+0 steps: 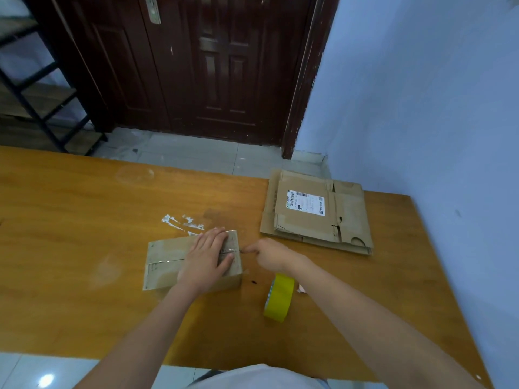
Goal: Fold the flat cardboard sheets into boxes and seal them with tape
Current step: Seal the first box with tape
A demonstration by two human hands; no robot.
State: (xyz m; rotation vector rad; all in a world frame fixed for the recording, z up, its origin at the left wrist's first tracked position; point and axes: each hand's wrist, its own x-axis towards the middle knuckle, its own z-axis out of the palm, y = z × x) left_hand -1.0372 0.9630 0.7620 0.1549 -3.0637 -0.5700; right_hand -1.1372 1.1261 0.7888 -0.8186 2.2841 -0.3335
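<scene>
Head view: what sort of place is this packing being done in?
Probably a plain room in a home or small workshop, not a warehouse: an orange-brown wooden table by a dark panelled wooden door, pale blue painted wall, tiled floor and black metal-framed shelf.

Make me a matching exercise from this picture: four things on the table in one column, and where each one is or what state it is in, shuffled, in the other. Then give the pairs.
Things
1. folded box
2. tape roll
3. flat cardboard sheets
4. white residue

Places or states
A. stacked at the far right of the table, shipping label on top
B. standing on its edge, yellow, below the right hand
C. smeared on the wood just beyond the box
D. pressed flat under the left hand

Pairs: 1-D, 2-B, 3-A, 4-C
</scene>
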